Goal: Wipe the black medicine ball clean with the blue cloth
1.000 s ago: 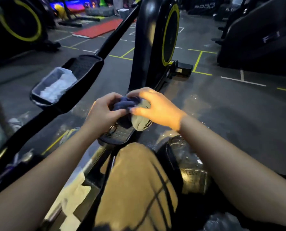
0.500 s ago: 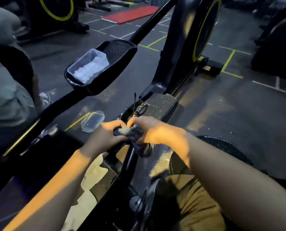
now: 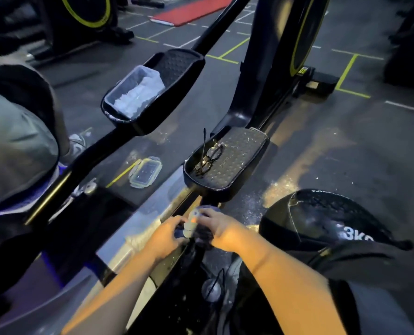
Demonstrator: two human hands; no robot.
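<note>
Left hand: your left hand (image 3: 166, 234) curls its fingers round the near-left end of the blue cloth (image 3: 196, 228), gripping it.
Right hand: your right hand (image 3: 216, 224) pinches the far-right part of the same cloth, fingers bent over it, thumb side toward the left hand.
Cloth: bunched into a small wad between both hands, dark blue with a pale patch showing at its middle; its long axis cannot be told, because the hands cover most of it.
Cloth position: just below the near end of the right pedal (image 3: 227, 163), above the machine's dark rail.
Medicine ball: the black medicine ball (image 3: 321, 218) sits on the floor to your right, near your right forearm and apart from the cloth; white "3K" lettering faces you on its near right side, and pale specks dust its top.
Ball axis: round, so no long axis; the printed side tilts up toward you.
Right pedal: a pair of glasses (image 3: 208, 158) lies on it.
Left pedal: the left pedal (image 3: 177, 78) carries a clear tub (image 3: 134, 91) with white contents.
Floor: a clear lid (image 3: 145, 171) lies between the pedals.
</note>
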